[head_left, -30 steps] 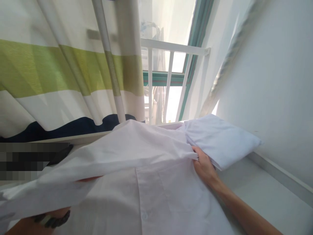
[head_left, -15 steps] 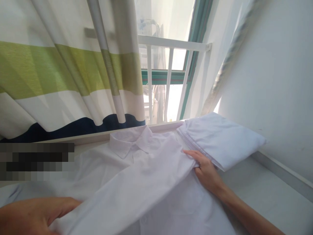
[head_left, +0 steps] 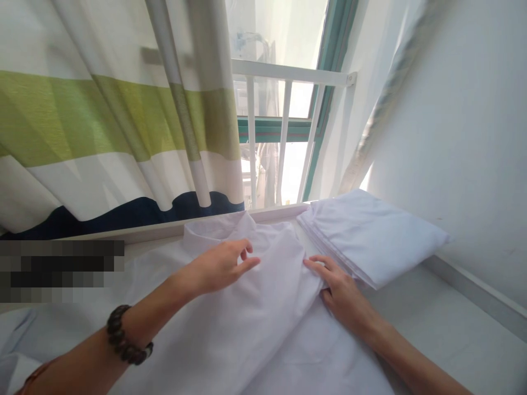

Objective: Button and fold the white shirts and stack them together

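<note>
A white collared shirt [head_left: 247, 329] lies spread on the pale surface, its sleeve folded across the front. Above the shirt, just below the collar [head_left: 242, 222], hovers my left hand [head_left: 218, 266]; its fingers are loosely curled, the thumb is apart, and nothing is between them. A beaded bracelet [head_left: 123, 334] circles the left wrist. My right hand [head_left: 341, 288] grips the shirt's folded sleeve at the shoulder edge, fingers on top and thumb below. Part of the collar is hidden behind my left hand.
A folded white garment [head_left: 379, 236] lies to the right, close to the wall [head_left: 473, 137]. Behind the shirt runs a low ledge [head_left: 156, 227], with a striped curtain [head_left: 123, 109] at left and a white railing [head_left: 288, 71] before the window.
My left hand has let go of the sleeve at the lower left and moved up and right, over the shirt below the collar. My right hand stays nearly in place.
</note>
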Demonstrator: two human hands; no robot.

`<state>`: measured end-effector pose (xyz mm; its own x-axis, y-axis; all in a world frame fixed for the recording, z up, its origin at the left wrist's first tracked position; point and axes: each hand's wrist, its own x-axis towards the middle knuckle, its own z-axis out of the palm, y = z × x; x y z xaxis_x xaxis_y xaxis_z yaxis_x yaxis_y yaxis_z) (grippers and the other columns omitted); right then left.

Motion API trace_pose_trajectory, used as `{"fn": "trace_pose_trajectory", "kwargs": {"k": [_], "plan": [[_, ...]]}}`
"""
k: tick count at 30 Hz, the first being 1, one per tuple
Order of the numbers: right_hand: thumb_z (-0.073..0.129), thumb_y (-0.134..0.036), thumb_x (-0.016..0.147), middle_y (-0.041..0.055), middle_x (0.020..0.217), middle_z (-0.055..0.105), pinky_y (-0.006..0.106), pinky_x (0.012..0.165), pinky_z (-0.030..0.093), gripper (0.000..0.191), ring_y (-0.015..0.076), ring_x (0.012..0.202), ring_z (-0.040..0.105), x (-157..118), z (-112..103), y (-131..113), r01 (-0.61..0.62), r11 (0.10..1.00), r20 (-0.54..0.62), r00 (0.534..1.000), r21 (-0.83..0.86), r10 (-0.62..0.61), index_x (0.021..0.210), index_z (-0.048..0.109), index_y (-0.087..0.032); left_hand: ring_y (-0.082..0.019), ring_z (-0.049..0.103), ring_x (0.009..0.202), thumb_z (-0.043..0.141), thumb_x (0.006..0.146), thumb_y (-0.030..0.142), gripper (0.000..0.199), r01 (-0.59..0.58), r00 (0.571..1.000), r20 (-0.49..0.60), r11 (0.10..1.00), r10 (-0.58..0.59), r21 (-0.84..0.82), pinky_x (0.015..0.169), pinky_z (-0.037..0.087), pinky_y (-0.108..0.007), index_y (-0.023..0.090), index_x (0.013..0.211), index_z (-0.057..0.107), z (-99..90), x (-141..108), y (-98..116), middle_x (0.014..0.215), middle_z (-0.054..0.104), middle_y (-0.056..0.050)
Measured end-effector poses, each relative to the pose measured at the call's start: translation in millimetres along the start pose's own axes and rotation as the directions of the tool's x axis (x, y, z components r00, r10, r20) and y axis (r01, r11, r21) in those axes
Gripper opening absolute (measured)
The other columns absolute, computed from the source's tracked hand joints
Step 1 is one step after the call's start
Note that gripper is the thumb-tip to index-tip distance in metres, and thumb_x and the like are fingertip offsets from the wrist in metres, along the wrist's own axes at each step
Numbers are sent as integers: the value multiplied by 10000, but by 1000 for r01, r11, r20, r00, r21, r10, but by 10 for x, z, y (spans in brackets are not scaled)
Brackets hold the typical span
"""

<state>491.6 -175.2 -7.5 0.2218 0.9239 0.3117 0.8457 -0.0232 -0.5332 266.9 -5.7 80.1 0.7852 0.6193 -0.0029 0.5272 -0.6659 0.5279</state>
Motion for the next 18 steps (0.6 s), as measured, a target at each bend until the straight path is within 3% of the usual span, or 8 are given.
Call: {"fn": "trace_pose_trajectory", "kwargs": {"k": [3, 6, 11, 15, 18], "plan": [[373, 67, 604, 81, 1246, 593, 358, 984, 464, 729, 194, 1156, 566, -8, 7, 0, 38, 999, -13, 999, -16, -38, 1236, 608, -211, -280, 610, 895, 494, 863, 502, 413, -38, 991, -129, 999, 42, 30, 787, 424, -343, 166, 1072, 613, 403, 529, 228, 985, 663, -116], [382, 70, 580, 65, 1256, 605, 363, 984, 471, 749, 196, 1157, 574, -17, 10, 6, 39, 999, -32, 999, -21, -39, 1224, 612, -235, -281, 603, 868, 529, 842, 454, 363, -17, 993, -118, 999, 12, -44, 786, 424, -355, 148, 1027, 595, 618, 890, 328, 893, 652, -107], [371, 65, 650, 75, 1223, 656, 362, 985, 477, 708, 211, 1142, 604, -17, -24, 6, -42, 999, -70, 997, -7, 42, 1263, 584, -217, -206, 578, 764, 509, 786, 272, 97, 53, 992, -102, 989, -67, -139, 683, 426, -286, 183, 793, 550, 572, 962, 235, 776, 607, -33], [379, 56, 665, 84, 1087, 694, 320, 858, 512, 671, 219, 1013, 652, -21, -60, -5, -86, 991, -67, 995, -103, 80, 1258, 556, -204, -158, 544, 584, 592, 699, 316, 142, 181, 983, 49, 951, -174, -249, 488, 374, -227, 191, 754, 555, 476, 865, 57, 664, 581, 12], [388, 52, 633, 62, 971, 667, 276, 721, 492, 537, 200, 864, 656, -21, -59, -24, -107, 978, -100, 991, -178, 90, 1066, 583, -199, -164, 563, 562, 638, 688, 453, 292, 249, 968, 118, 912, -222, -326, 448, 361, -227, 181, 790, 612, 466, 963, 17, 688, 612, -6]]}}
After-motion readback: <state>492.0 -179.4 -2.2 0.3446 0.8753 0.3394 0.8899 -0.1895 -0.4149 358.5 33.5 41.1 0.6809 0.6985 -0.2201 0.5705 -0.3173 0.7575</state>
